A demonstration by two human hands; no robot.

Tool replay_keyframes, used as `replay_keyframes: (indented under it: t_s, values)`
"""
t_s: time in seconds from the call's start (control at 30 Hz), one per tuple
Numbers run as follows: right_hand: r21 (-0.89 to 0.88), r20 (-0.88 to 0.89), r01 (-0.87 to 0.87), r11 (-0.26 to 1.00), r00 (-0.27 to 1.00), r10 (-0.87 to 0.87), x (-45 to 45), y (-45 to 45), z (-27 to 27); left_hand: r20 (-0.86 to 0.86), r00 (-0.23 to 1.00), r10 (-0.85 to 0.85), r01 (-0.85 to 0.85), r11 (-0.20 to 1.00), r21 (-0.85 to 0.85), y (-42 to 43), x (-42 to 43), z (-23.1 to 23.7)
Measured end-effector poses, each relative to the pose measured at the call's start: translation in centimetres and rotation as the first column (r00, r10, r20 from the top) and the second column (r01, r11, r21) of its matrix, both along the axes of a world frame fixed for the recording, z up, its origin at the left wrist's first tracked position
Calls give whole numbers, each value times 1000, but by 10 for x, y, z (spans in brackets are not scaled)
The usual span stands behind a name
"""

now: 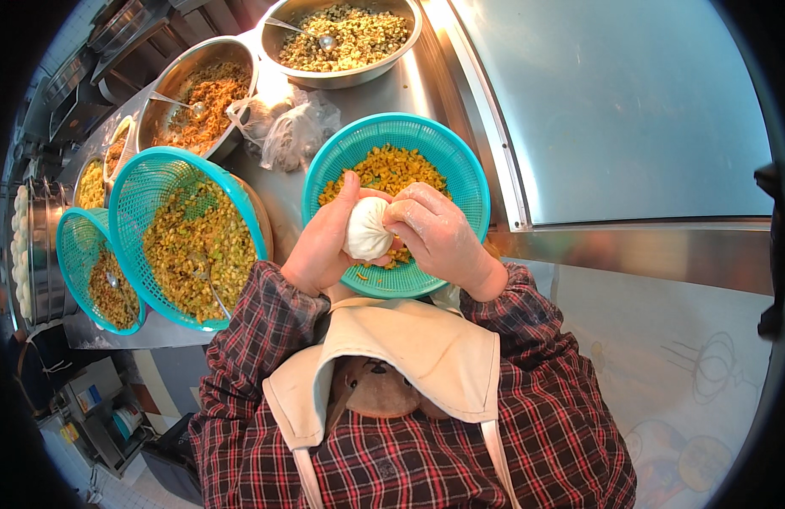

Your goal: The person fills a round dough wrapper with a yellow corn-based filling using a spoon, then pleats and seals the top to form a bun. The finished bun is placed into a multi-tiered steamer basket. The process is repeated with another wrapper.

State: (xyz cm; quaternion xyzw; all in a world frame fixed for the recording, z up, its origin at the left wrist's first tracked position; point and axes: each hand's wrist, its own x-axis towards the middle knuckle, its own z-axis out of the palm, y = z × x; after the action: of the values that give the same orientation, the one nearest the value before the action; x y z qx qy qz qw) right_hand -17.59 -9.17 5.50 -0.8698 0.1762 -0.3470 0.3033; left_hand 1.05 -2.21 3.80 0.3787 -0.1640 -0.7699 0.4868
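Observation:
A round white dough bun [368, 230] with pleats rests in my left hand [325, 238], whose fingers and thumb curve around it. The fingertips of my right hand [436, 235] pinch the gathered dough at the bun's right side. Both hands are above a turquoise plastic colander [478, 191], which holds chopped yellow-orange filling [392, 167]. The bun's underside and some of my left fingers are hidden.
To the left stand a large turquoise colander [121, 219] and a smaller one [66, 254], both with filling and spoons. Steel bowls [232, 143] [341, 81] of filling and plastic bags [300, 127] lie beyond. Steamer trays [45, 254] with buns stand far left; a metal panel [621, 114] is at right.

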Motion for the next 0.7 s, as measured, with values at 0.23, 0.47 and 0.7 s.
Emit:
replay_keyframes:
  t_s: [0.23,0.47,0.7]
  values:
    - [-19,46,-5,1000,999,5,-1,-2,-4,13,1000,-14,13,993,119,-2,-1,13]
    - [-54,76,-103,993,991,107,-2,-7,-1,-138,982,-126,129,992,16,-1,3,-1]
    - [-99,-21,-124,987,992,123,-2,-7,3,-155,975,-159,175,980,97,1,3,1]
